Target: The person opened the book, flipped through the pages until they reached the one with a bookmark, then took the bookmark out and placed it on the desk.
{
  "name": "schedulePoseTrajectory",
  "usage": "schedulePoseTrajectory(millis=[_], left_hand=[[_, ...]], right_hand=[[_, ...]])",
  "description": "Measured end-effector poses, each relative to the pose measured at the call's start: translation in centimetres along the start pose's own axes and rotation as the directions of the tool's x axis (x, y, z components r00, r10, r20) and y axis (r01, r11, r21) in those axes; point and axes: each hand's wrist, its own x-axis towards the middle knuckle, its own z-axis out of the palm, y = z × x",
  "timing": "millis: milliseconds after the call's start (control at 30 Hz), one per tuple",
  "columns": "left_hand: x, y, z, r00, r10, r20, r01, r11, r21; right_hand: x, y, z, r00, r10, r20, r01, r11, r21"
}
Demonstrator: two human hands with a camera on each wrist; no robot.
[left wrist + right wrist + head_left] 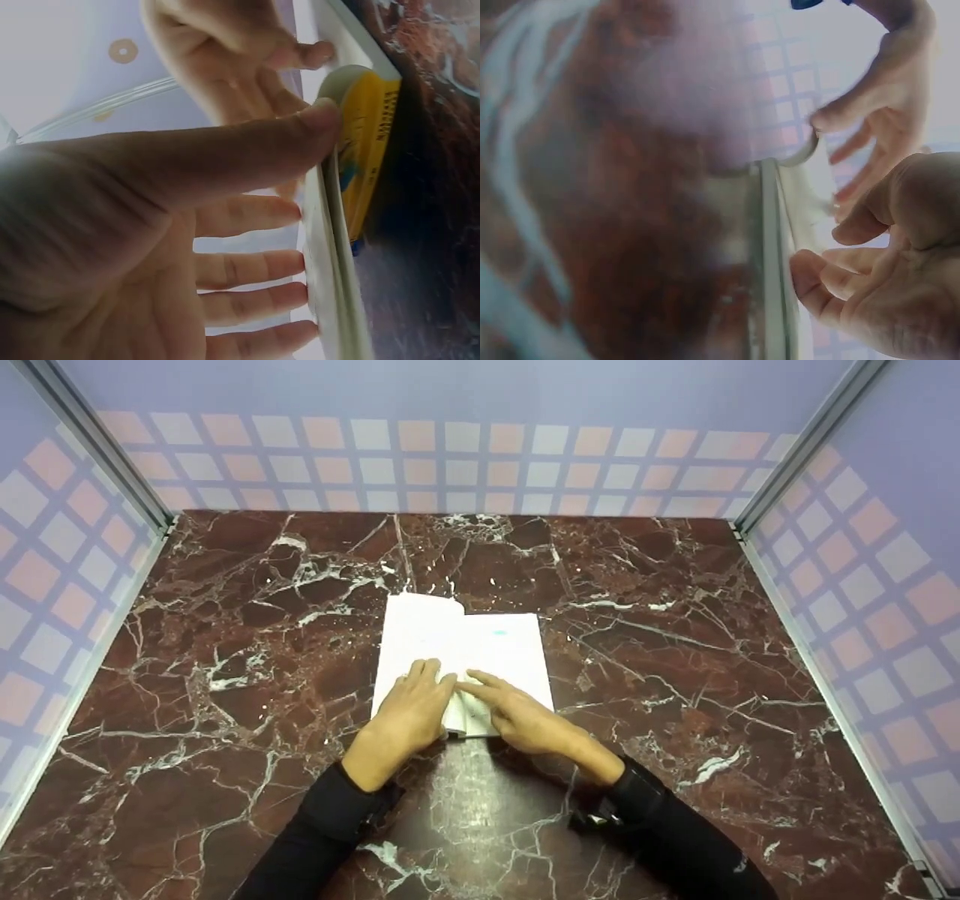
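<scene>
Paper book (461,645), glossy marbled tabletop (675,607)

The open book's (463,649) pages glare so white that I can't make out any print, and the bluish mark (500,633) on the right-hand page is too small to tell. The left hand (409,709) hides the lower part of one page, the right hand (529,720) a piece of the other. Both black sleeves (315,825) run out past the bottom edge, and a dark thing (596,817) under the right wrist is half lost in shadow. At the left wrist, the thumb hides some of the right hand's fingers, and the lettering (387,116) on the yellow patch (364,135) is unreadable. At the right wrist, the bench (592,195) is a reddish blur; a dark blue thing (806,3) is cut off above.
</scene>
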Motion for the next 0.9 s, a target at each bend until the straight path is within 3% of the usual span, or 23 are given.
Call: schedulePoseTrajectory(millis=[167,267,333,400,500,567,733,900], left_hand=[[0.2,-0.3,0.5,0.999,-0.037,0.019,0.038,0.999,-0.017],[0.4,-0.4,0.6,0.998,-0.061,0.035,0.062,0.998,-0.029],[0.4,-0.4,0.6,0.997,-0.066,0.045,0.067,0.997,-0.037],[0.4,-0.5,0.6,0.996,-0.067,0.051,0.07,0.997,-0.043],[0.4,-0.6,0.6,0.997,-0.065,0.051,0.067,0.997,-0.048],[0.3,-0.6,0.6,0.997,-0.066,0.046,0.068,0.997,-0.046],[0.3,-0.6,0.6,0.997,-0.068,0.037,0.069,0.997,-0.039],[0.5,-0.5,0.7,0.997,-0.07,0.04,0.071,0.997,-0.029]], right_hand=[[-0.2,-0.4,-1.0,0.988,0.044,-0.148,-0.038,0.998,0.041],[-0.4,-0.6,-1.5,0.95,0.131,-0.284,-0.156,0.986,-0.065],[-0.6,-0.7,-1.7,0.919,0.193,-0.345,-0.268,0.946,-0.184],[-0.7,-0.8,-1.8,0.895,0.236,-0.378,-0.361,0.881,-0.306],[-0.9,-1.0,-1.6,0.881,0.269,-0.389,-0.435,0.785,-0.441],[-0.9,-1.2,-1.3,0.878,0.287,-0.383,-0.456,0.745,-0.486],[-0.9,-1.5,-0.4,0.869,0.376,-0.322,-0.493,0.715,-0.495],[-0.6,-1.4,0.5,0.844,0.468,-0.26,-0.534,0.693,-0.484]])
